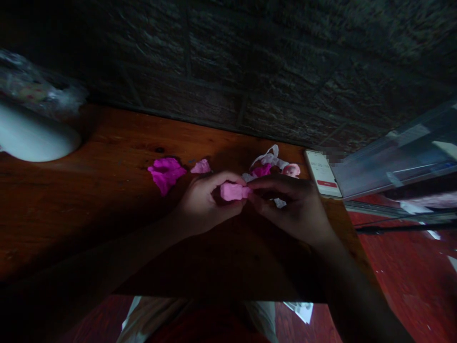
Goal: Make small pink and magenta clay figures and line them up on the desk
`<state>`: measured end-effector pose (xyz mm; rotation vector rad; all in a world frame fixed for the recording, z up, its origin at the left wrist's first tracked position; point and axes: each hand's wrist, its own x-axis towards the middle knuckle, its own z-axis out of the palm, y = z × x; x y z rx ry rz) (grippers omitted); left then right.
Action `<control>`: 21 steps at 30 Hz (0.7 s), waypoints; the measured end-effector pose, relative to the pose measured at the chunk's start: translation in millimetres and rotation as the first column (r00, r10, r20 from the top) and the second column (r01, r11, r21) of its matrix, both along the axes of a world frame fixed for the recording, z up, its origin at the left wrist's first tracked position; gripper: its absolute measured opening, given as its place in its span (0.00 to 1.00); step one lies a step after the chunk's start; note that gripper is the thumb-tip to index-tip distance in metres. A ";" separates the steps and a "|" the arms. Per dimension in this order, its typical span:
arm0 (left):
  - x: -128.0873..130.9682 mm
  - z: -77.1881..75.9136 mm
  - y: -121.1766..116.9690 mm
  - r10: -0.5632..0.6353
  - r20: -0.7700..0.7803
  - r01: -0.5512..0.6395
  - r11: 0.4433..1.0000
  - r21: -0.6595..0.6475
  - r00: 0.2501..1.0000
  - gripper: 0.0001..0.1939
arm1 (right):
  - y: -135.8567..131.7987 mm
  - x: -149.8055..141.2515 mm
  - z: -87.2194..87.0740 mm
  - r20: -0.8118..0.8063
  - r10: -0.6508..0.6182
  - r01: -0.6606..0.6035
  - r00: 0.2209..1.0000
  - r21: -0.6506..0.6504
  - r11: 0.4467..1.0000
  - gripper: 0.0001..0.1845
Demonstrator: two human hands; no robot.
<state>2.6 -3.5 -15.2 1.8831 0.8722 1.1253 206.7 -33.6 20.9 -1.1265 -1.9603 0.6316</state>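
Above the middle of the wooden table, my left hand [205, 202] curls its thumb and fingers around a pink piece of modelling clay [231, 191], blocky with a narrower right end. My right hand [285, 202] pinches that narrow end between thumb and fingers. Left of the hands lie a flattened magenta clay piece [166, 173] and a small light pink lump [200, 166]. Behind my right hand sits a cluster with a magenta lump [262, 170], whitish strips [273, 153] and a pale pink round piece [291, 170], partly hidden by the hand.
A phone [323, 174] with a lit screen lies at the table's right end, beside a glassy panel [396, 152]. On the left is a white rounded vessel [35, 133] with crumpled clear plastic [43, 88] behind it. A dark stone wall [214, 62] borders the table's back.
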 end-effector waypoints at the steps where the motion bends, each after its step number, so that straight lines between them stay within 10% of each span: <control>1: -0.3 0.1 0.2 -0.004 -0.005 0.004 1.000 0.002 1.000 0.10 | 0.0 0.1 0.0 0.002 0.001 -0.001 1.000 0.001 1.000 0.07; 15: -0.7 -2.0 2.0 -0.011 -0.012 0.011 1.000 0.008 1.000 0.10 | -1.5 1.5 1.9 0.227 -0.021 -0.035 0.974 0.242 0.970 0.09; 21: -0.7 -0.5 1.2 -0.025 -0.023 0.026 1.000 0.017 0.999 0.10 | -2.3 1.9 1.4 0.101 -0.014 0.005 0.995 0.094 0.996 0.12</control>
